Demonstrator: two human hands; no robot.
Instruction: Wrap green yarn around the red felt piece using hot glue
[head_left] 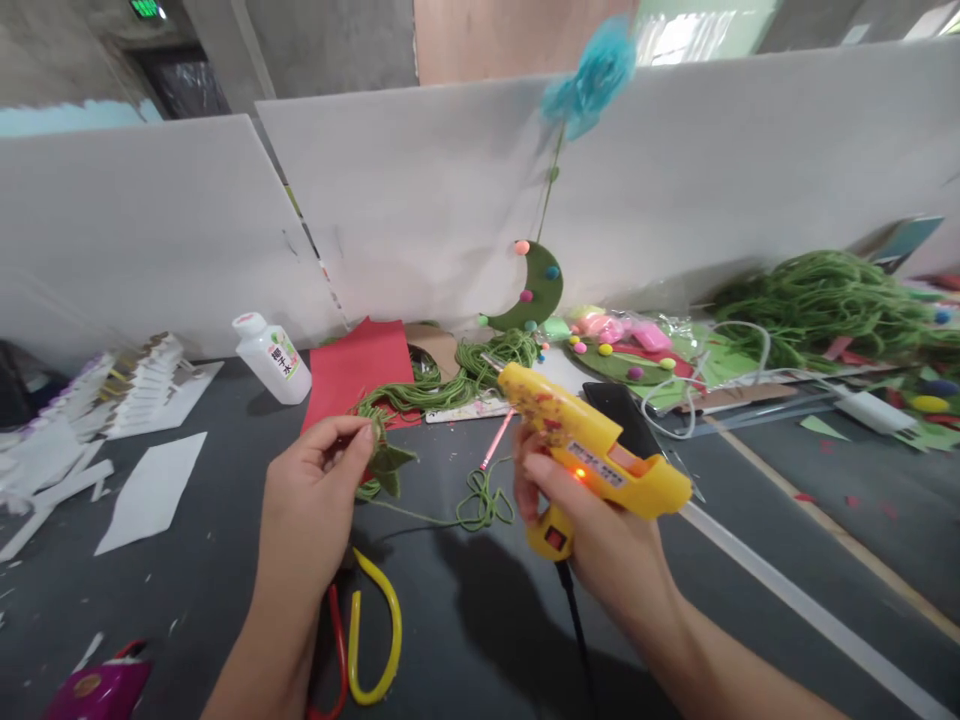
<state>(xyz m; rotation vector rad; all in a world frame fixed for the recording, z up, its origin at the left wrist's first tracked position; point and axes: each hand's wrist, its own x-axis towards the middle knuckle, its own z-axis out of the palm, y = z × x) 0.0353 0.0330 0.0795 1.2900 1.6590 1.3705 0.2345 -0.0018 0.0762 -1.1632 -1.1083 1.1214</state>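
Observation:
My right hand (592, 520) is wrapped round the handle of a yellow hot glue gun (562, 420), its nozzle pointing up and left and an orange light glowing on its side. In my left hand (319, 490), thumb and fingers pinch a small green felt star (390, 465). A strand of green yarn (480, 505) runs from near the star to a loose tangle on the table. Below my left wrist lie scissors (386, 640) with one yellow and one red handle, their blades partly hidden. A pink pencil (496, 440) lies behind the tangle.
A white bottle (271, 358) stands beside red felt (356, 365). Behind hangs a green felt moon (544, 285) with pompoms, under a blue flower (600, 75). A dark phone (622, 410), a white charger (874, 408) and a green yarn heap (817, 305) lie right.

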